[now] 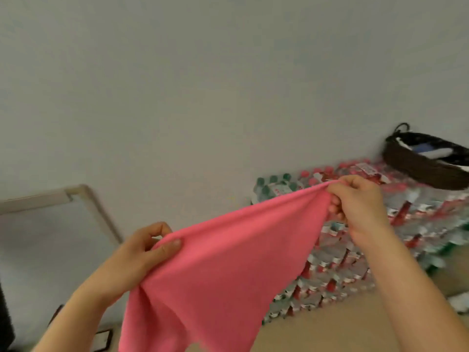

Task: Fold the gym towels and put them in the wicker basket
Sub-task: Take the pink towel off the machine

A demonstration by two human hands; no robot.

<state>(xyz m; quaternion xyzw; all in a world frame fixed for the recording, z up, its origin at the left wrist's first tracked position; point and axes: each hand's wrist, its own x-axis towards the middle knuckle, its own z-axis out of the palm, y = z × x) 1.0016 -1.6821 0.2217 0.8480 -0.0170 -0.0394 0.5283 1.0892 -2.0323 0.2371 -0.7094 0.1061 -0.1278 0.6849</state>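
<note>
You hold the pink microfibre gym towel [223, 262] up in the air, its top edge slanting from lower left up to upper right, the rest hanging down. Your left hand [142, 255] and right hand [360, 204] each pinch a top corner closed. The dark woven wicker basket [426, 171] sits on the stacked bottled-water packs [355, 250] at far right.

No legible text, numbers or brand names. Bottle packs [355, 240]: red-and-white and green-and-white labels visible, print blurred, unreadable. Towel [215, 275], basket [421, 168], wall [177, 85]: no markings seen.
</note>
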